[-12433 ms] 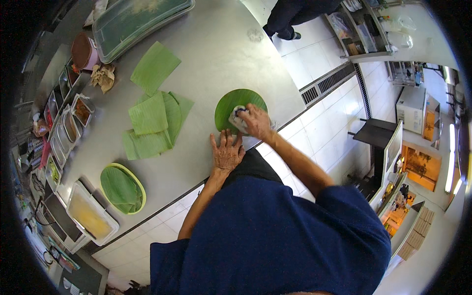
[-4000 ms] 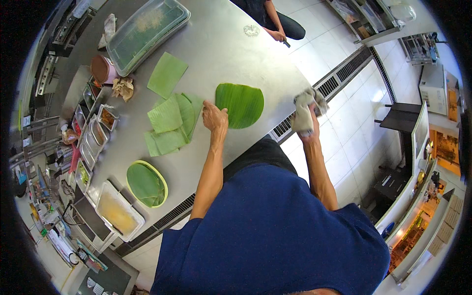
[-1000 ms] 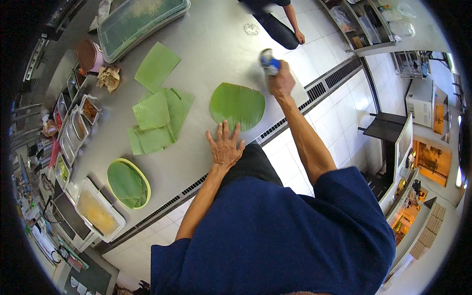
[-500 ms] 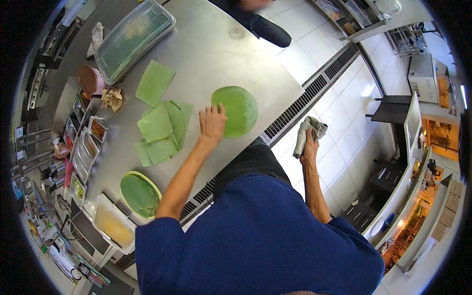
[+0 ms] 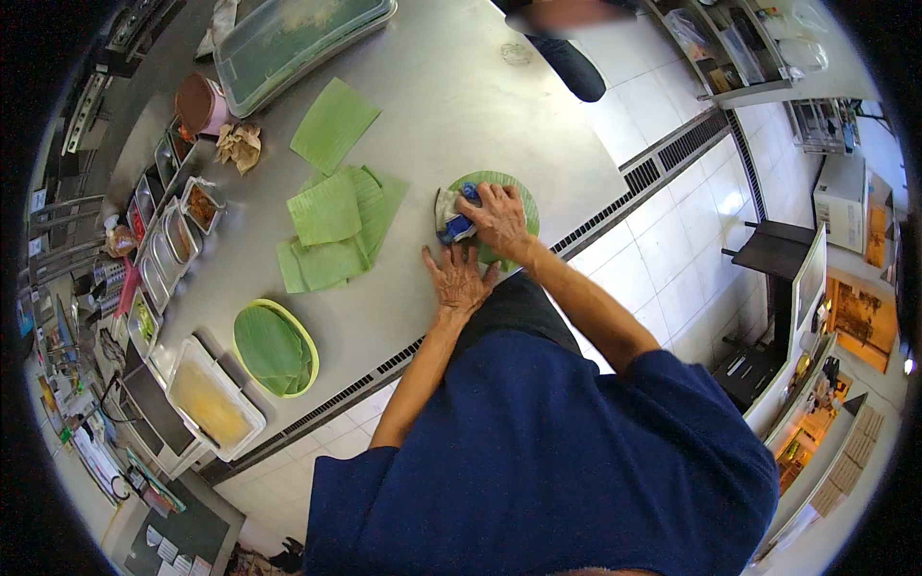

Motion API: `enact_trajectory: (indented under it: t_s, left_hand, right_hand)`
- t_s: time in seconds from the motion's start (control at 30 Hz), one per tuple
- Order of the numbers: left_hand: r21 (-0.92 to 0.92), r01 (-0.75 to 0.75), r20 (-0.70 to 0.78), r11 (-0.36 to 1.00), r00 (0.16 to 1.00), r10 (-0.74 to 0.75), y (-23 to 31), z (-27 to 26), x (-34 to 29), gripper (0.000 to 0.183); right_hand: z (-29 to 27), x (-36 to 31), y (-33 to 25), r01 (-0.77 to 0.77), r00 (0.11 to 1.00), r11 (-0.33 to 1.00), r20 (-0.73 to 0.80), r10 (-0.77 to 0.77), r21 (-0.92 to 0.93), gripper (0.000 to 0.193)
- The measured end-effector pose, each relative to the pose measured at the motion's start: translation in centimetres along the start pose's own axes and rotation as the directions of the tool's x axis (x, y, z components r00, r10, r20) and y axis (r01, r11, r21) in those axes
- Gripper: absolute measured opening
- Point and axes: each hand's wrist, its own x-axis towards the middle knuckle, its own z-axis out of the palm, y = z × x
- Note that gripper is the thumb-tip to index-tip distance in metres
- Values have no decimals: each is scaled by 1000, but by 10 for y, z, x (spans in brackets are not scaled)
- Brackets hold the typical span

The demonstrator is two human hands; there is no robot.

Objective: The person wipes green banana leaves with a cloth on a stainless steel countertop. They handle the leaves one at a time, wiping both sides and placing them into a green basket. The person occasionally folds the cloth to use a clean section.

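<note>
Step in hand: a round green leaf (image 5: 509, 206) is being wiped with a crumpled cloth (image 5: 451, 216); this is judged from the cloth being pressed onto the leaf's left part.
Right hand (image 5: 497, 216): its grip is closed around the cloth, fingers curled over the white and blue folds, and it is laid on top of the leaf.
Left hand (image 5: 458, 278): it is spread flat, fingers apart, nothing clasped; the near edge of the leaf is pinned by it to the tabletop (image 5: 461, 106).
Leaf position: flat on the steel tabletop, close to its near edge, just in front of the person's body.
Nearby: a stack of cut leaf pieces (image 5: 331, 226) is lying to the left, well apart from the hands; a yellow-rimmed plate lined with leaf (image 5: 274, 348) is seen further left.
Next move, as judged: the cloth should be drawn across the uncovered right part of the leaf, with the flat hand kept down so the leaf is not dragged or torn.
</note>
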Motion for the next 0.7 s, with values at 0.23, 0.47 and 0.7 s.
enact_trajectory:
  t_s: [0.23,0.47,0.7]
  left_hand:
    - [31,3,-118,999,993,0,0,-2,3,82]
    - [-18,15,-136,1000,991,-18,-6,7,4,88]
    - [-8,4,-124,1000,992,-6,-4,3,1,90]
  right_hand:
    - [11,93,95,15,994,996,-108,-25,-93,33]
    - [-6,-1,17,-214,969,977,-124,211,-10,47]
    - [-3,6,68,-288,942,956,-197,272,-60,45]
